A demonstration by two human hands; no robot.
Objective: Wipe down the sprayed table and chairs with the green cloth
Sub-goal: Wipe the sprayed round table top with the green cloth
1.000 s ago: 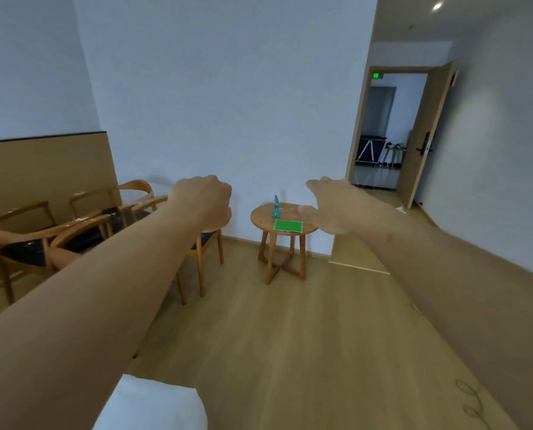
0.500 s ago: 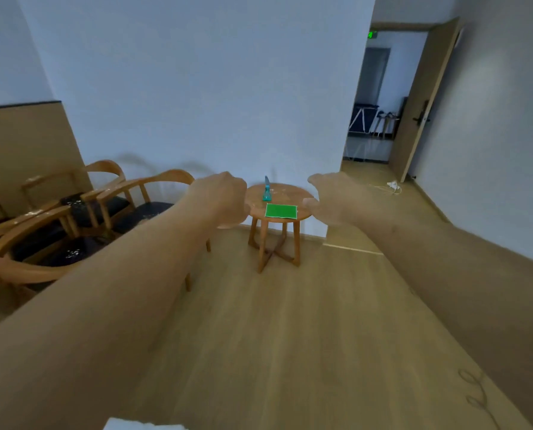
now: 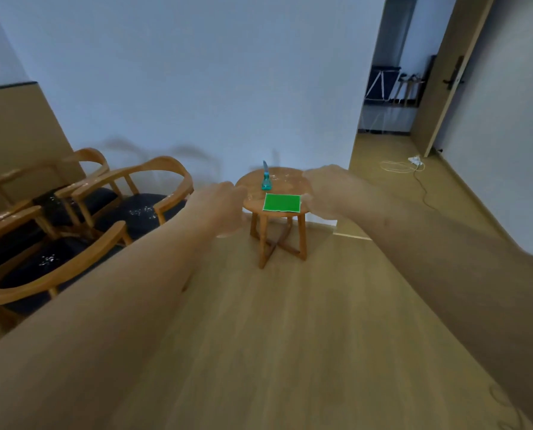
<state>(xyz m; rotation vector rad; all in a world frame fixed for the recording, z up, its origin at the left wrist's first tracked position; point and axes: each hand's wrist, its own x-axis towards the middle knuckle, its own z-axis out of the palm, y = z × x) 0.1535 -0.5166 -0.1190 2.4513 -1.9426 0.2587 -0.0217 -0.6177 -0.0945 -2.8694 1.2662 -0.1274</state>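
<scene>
**Both arms out, cloth untouched**

Left hand (image 3: 221, 209) and right hand (image 3: 324, 190) reach forward, blurred, holding nothing; finger pose unclear. The green cloth (image 3: 281, 202) lies flat on the round table (image 3: 252, 203), beside the spray bottle (image 3: 265, 180). Speckled chairs (image 3: 128, 206) stand left.

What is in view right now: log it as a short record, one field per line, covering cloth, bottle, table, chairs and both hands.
cloth: green cloth flat on the table's near edge, untouched
bottle: blue spray bottle upright behind the cloth
table: small round wooden table, droplets on top
chairs: wooden chairs left of the table, droplets on dark seats
left hand: outstretched, blurred, holds nothing
right hand: outstretched, blurred, holds nothing
floor: white cable near the doorway
</scene>
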